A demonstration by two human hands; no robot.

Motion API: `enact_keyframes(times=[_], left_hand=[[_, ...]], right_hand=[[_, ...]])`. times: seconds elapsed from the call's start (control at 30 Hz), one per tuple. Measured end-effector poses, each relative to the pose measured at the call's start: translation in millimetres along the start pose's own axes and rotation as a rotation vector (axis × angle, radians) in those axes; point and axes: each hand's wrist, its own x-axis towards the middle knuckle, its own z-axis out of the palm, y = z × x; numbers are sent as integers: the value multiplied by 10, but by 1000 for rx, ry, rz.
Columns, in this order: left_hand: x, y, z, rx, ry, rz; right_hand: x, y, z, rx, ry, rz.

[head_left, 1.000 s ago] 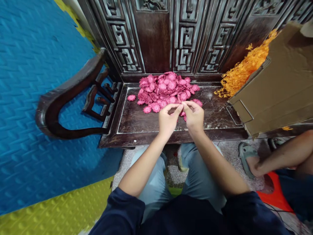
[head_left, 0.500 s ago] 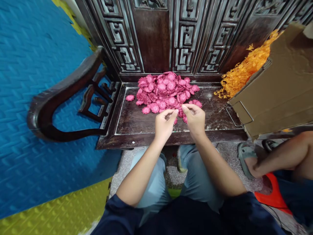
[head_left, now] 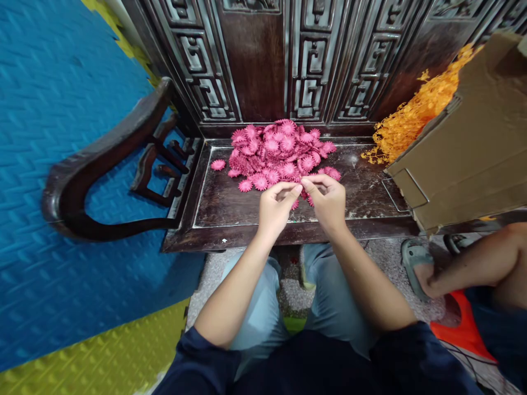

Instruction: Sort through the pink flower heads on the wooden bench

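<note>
A heap of pink artificial flower heads (head_left: 276,151) lies on the dark wooden bench seat (head_left: 230,200), near its carved back. My left hand (head_left: 275,208) and my right hand (head_left: 327,200) are together just in front of the heap, fingertips almost touching. Both pinch a small pink flower piece (head_left: 302,189) between them; most of it is hidden by the fingers. One stray pink flower head (head_left: 217,164) lies alone at the left of the heap.
A tilted cardboard box (head_left: 465,148) rests on the bench's right end, with orange dried sprigs (head_left: 415,118) behind it. The curved armrest (head_left: 99,164) bounds the left side. Another person's leg and sandalled foot (head_left: 415,263) are at the lower right. Blue and yellow foam mats (head_left: 61,164) are at left.
Both hands have shifted slightly nearer to me and lower, staying joined at the fingertips. The heap and the box have not moved.
</note>
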Motion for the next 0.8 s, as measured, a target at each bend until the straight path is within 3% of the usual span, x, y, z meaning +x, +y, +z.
enact_keyframes(times=[0.17, 0.43, 0.67, 0.8], left_hand=[[15, -10, 17, 44, 71, 11], [65, -79, 14, -86, 149, -70], [98, -12, -9, -437, -7, -404], [124, 20, -50, -533, -157, -538]], right_hand=[[27, 21, -11, 18, -8, 8], [54, 114, -2, 159, -54, 97], [60, 88, -24, 134, -33, 73], [69, 86, -23, 110, -23, 32]])
